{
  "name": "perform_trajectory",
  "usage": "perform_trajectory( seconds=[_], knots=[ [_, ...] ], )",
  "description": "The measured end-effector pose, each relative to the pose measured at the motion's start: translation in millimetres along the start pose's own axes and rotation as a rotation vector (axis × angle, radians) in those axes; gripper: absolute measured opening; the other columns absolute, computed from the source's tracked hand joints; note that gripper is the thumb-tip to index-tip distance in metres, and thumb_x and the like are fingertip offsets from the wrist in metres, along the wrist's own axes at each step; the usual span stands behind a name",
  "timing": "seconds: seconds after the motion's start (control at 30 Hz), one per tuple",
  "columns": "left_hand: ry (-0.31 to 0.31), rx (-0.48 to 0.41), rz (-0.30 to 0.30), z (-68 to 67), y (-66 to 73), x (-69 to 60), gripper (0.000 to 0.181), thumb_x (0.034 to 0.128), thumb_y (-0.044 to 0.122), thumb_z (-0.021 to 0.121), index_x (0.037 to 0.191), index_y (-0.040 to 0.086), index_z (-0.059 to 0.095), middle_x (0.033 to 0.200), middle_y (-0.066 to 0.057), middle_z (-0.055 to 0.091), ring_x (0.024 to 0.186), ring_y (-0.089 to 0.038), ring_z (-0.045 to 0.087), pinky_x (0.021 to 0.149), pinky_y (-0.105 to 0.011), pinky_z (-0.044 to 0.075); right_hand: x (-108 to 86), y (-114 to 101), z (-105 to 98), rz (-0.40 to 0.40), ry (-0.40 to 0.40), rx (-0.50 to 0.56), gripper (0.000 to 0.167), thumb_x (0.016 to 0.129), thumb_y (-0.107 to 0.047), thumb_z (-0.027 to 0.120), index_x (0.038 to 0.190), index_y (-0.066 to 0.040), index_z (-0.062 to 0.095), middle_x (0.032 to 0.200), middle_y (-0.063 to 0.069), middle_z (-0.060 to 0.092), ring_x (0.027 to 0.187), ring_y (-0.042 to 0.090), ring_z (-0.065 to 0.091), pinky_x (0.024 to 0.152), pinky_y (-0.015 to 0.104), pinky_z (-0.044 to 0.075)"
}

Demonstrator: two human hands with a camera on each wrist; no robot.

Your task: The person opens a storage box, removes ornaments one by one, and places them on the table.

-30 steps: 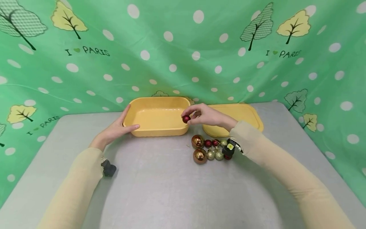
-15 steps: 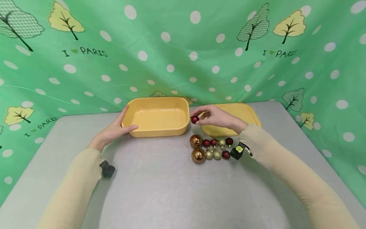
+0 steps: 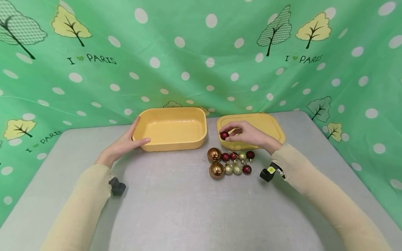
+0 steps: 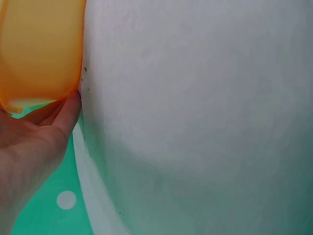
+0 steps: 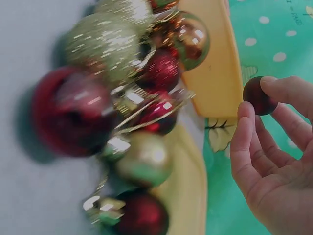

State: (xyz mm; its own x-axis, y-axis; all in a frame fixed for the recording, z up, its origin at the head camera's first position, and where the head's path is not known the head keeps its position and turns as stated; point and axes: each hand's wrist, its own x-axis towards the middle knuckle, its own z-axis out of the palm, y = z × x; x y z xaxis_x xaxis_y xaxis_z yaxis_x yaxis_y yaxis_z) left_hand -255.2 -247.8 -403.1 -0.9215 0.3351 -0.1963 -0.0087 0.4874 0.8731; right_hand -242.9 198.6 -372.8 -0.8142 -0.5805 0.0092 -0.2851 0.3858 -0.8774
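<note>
A dark red Christmas bauble (image 3: 224, 135) is pinched between the thumb and fingers of my right hand (image 3: 248, 134), above the left part of the yellow lid (image 3: 267, 127). The same bauble (image 5: 260, 95) shows between the fingertips in the right wrist view. My left hand (image 3: 124, 143) grips the left end of the deep yellow box (image 3: 171, 145), thumb at its front side and fingers along its outer left wall. In the left wrist view the fingers (image 4: 66, 115) touch the box (image 4: 41, 49). Nothing lies on the visible inside floor of the box.
In front of the lid, two rows of baubles lie on the grey table (image 3: 176, 202): two large copper ones (image 3: 216, 170) at the left, then smaller gold (image 3: 237, 169) and red (image 3: 247, 169) ones. A green dotted curtain (image 3: 194, 52) hangs behind the table.
My right hand has moved right with the red bauble, from the box's right rim to above the lid. The left hand stays at the box. The view has shifted slightly.
</note>
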Motion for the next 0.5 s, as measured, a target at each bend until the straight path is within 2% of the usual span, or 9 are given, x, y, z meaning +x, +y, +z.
perform_trajectory(
  seconds=[0.2,0.5],
  knots=[
    [0.003,-0.003,0.005,0.6,-0.3,-1.6,0.104,0.0916,0.03,0.067,0.152,0.032,-0.018,0.159,-0.012,-0.018,0.144,-0.035,-0.003,0.113,-0.056,0.004,-19.7,11,-2,0.06,0.041,0.002,0.033,0.089,-0.002,0.065,0.122,0.002,0.063,0.119,0.017,0.062,0.098,0.029,0.062,0.08,0.03,0.051],
    [0.002,-0.006,0.009,0.6,-0.3,-1.3,0.104,0.0915,0.03,0.067,0.152,0.033,-0.018,0.158,-0.012,-0.018,0.144,-0.036,-0.002,0.113,-0.056,0.005,-51.1,27,-8,0.057,0.041,0.046,0.033,0.089,0.002,0.064,0.121,0.007,0.06,0.119,0.021,0.061,0.093,0.023,0.064,0.076,0.028,0.053]
  ],
)
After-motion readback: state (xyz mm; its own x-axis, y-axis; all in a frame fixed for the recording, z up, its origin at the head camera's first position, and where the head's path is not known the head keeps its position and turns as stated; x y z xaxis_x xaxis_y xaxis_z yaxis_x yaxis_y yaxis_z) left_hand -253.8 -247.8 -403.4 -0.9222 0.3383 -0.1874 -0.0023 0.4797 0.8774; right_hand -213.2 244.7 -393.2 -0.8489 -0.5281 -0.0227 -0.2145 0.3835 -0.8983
